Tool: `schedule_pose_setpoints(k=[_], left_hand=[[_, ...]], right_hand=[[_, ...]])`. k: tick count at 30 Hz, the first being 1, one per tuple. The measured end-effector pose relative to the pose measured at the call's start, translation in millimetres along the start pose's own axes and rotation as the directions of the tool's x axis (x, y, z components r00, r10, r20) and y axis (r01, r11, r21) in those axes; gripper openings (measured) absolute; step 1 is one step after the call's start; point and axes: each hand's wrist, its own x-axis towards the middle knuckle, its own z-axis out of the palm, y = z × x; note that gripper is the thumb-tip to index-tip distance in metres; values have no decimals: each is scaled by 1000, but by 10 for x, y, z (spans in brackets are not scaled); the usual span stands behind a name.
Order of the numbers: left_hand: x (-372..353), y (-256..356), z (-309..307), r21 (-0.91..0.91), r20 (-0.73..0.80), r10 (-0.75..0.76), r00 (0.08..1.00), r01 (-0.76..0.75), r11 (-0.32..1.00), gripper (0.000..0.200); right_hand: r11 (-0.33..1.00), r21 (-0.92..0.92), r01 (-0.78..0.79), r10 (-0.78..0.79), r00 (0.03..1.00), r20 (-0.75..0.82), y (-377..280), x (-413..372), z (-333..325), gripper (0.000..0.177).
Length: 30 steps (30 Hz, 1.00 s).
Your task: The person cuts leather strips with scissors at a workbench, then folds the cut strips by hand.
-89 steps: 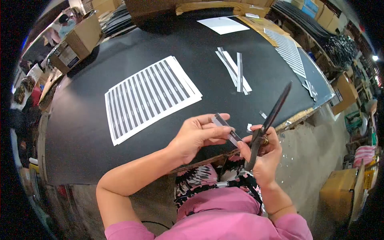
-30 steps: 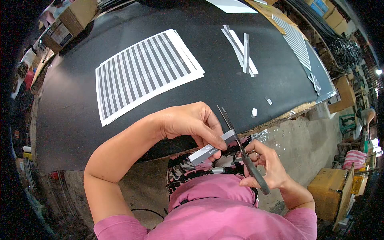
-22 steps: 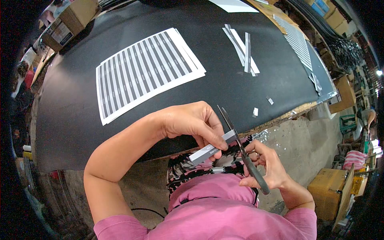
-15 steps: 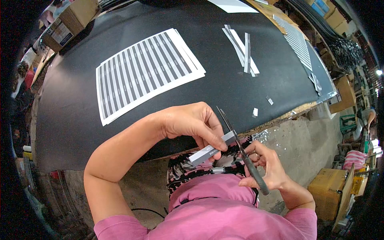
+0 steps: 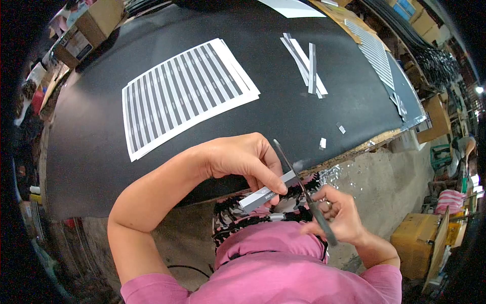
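My left hand [image 5: 258, 164] pinches a short grey-and-white printed strip [image 5: 260, 196] between thumb and fingers, held over my lap just off the table's near edge. Dark-handled scissors [image 5: 319, 218] are gripped in my right hand [image 5: 340, 213], with their blades pointing up and away. The blades lie across the far right end of the strip, beside my left fingertips. On the black table, a stack of striped printed sheets [image 5: 182, 91] lies beyond my left forearm. Several cut strips [image 5: 312, 68] rest crosswise farther right. A small white scrap [image 5: 323, 143] lies near the table's edge.
The black table [image 5: 91, 137] fills the space in front of me. Another striped sheet [image 5: 374, 58] lies at its right side on cardboard. A cardboard box [image 5: 416, 243] stands on the floor to the right, and another carton [image 5: 91, 30] is at the far left.
The scissor blades have come together across the strip's end. A small blurred pale shape now shows beside the blades. My left hand has barely moved.
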Motion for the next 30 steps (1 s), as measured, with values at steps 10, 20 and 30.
schedule_pose_setpoints(k=[10, 20, 30], left_hand=[[-158, 207, -138, 5, -228, 146, 963, -149, 989, 22], [-51, 120, -323, -84, -596, 271, 756, -394, 915, 22], [31, 52, -356, -100, -681, 292, 671, -480, 871, 24]], right_hand=[[707, -678, 203, -497, 824, -272, -278, 217, -688, 53], [308, -950, -47, -329, 932, -153, -864, 1183, -2085, 50], [309, -798, 517, -744, 655, 136, -745, 1220, -1059, 30]])
